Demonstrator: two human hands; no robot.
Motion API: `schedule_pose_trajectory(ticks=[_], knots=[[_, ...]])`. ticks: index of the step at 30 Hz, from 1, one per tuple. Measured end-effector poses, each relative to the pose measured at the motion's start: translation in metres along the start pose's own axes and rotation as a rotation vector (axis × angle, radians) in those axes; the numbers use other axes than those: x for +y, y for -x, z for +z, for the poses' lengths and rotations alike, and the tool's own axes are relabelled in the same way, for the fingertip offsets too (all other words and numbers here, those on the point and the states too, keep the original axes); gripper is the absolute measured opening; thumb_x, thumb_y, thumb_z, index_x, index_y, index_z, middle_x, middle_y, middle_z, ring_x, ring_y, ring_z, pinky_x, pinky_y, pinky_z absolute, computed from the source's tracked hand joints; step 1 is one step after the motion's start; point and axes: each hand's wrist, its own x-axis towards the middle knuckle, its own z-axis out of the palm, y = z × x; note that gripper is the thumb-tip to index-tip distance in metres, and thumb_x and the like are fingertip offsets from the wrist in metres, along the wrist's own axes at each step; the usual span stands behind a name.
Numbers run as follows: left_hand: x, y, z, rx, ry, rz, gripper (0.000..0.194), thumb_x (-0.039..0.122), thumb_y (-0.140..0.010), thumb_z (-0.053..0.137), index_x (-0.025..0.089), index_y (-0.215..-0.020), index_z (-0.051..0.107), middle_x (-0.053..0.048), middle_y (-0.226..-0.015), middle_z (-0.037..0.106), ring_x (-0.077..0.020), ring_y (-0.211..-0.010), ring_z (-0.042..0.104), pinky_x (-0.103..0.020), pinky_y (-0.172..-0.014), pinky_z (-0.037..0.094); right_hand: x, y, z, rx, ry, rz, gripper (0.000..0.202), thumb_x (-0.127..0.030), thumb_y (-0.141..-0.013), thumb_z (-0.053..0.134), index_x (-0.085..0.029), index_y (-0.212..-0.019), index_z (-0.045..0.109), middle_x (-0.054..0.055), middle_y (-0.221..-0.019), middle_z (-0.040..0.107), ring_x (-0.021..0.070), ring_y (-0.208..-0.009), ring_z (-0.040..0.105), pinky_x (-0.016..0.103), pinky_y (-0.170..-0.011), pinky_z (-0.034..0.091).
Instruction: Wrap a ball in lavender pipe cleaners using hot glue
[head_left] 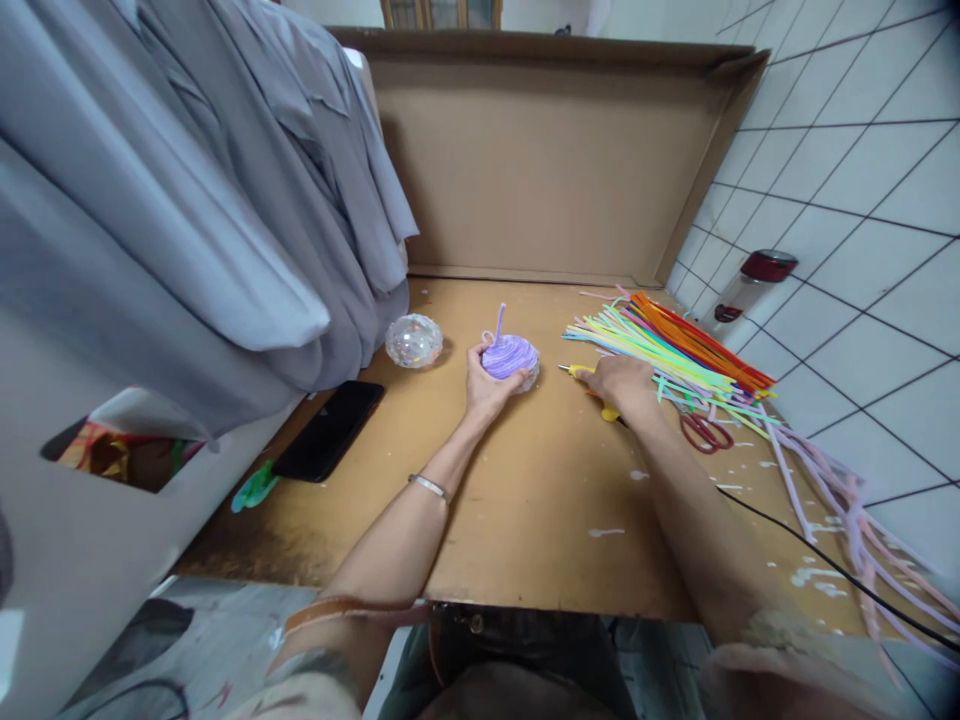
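A round ball wrapped in purple strands (510,357) is gripped in my left hand (487,382), its thumb on the near side. One purple stem sticks up from its top, with a small curl beside it. Further right, my right hand (621,384) is closed on a yellow glue gun (581,371), whose metal tip points left toward the ball without touching it. Most of the glue gun's body is hidden under the hand. A clear faceted ball (414,341) rests on the wooden table to the left.
Colourful fuzzy stems (660,345) lie at the right, with red-handled scissors (706,432) and a black cord (810,548) near them. A glass bottle (746,287) stands by the tiled wall. A black phone (330,431) and a green item (256,487) lie left. Cardboard (540,170) stands behind.
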Motion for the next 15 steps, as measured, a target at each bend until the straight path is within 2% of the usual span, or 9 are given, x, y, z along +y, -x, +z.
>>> schedule_pose_trajectory(ticks=[2,4,10,13,15], knots=[[0.001,-0.001,0.0,-0.009,-0.002,-0.011,0.071,0.03,-0.056,0.089,0.023,-0.113,0.048,-0.007,-0.112,0.063,-0.0228,-0.1,0.068,-0.042,-0.091,0.056,0.0,0.0,0.003,-0.101,0.11,0.097,0.048,-0.053,-0.084,0.069,-0.007,-0.097,0.077,0.026,-0.093,0.073,0.0385,-0.097,0.07,0.046,-0.079,0.052],[0.003,-0.001,0.0,-0.018,0.003,-0.025,0.071,0.029,-0.056,0.088,0.023,-0.114,0.048,-0.007,-0.113,0.062,-0.0227,-0.101,0.068,-0.043,-0.093,0.056,0.001,-0.001,0.006,-0.116,0.145,0.152,0.052,-0.053,-0.084,0.069,-0.006,-0.105,0.076,0.027,-0.099,0.074,0.0385,-0.098,0.071,0.047,-0.079,0.053],[0.007,-0.001,-0.001,-0.036,0.032,-0.049,0.069,0.026,-0.056,0.087,0.023,-0.114,0.049,-0.007,-0.114,0.062,-0.0234,-0.102,0.068,-0.044,-0.095,0.055,0.004,-0.006,0.008,-0.056,0.119,0.156,0.041,-0.034,-0.081,0.07,-0.009,-0.112,0.075,0.027,-0.107,0.073,0.0357,-0.105,0.071,0.043,-0.083,0.053],[0.008,-0.001,-0.001,-0.034,0.035,-0.067,0.07,0.026,-0.055,0.087,0.022,-0.114,0.049,-0.008,-0.115,0.063,-0.0239,-0.103,0.067,-0.044,-0.095,0.055,0.003,-0.005,-0.001,0.026,0.08,0.165,0.04,-0.037,-0.075,0.075,-0.012,-0.106,0.076,0.026,-0.102,0.073,0.035,-0.101,0.07,0.041,-0.081,0.052],[0.009,-0.002,-0.002,-0.037,0.052,-0.086,0.071,0.026,-0.054,0.088,0.022,-0.113,0.05,-0.008,-0.115,0.063,-0.0236,-0.103,0.067,-0.043,-0.096,0.054,0.001,0.0,-0.013,0.131,0.035,0.156,0.042,-0.043,-0.076,0.074,-0.011,-0.104,0.075,0.025,-0.1,0.072,0.0346,-0.099,0.069,0.039,-0.079,0.051]])
